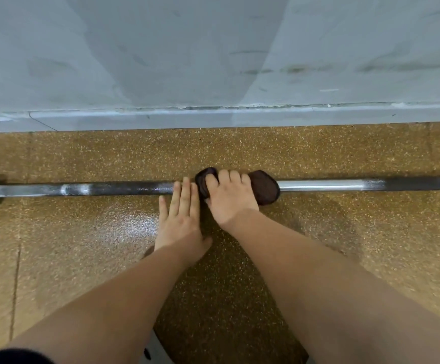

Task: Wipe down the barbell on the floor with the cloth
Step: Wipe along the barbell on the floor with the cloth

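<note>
The barbell lies on the speckled floor, long axis running left to right across mid-frame, parallel to the grey wall above. At centre, the right hand grips a dark cloth wrapped over the bar. The left hand, just beside it, lies flat with fingers straight, fingertips touching the bar.

Soft, even overhead light; glare patches on the floor and barbell; faint shadows, slight blur, wide-angle bending at edges.
</note>
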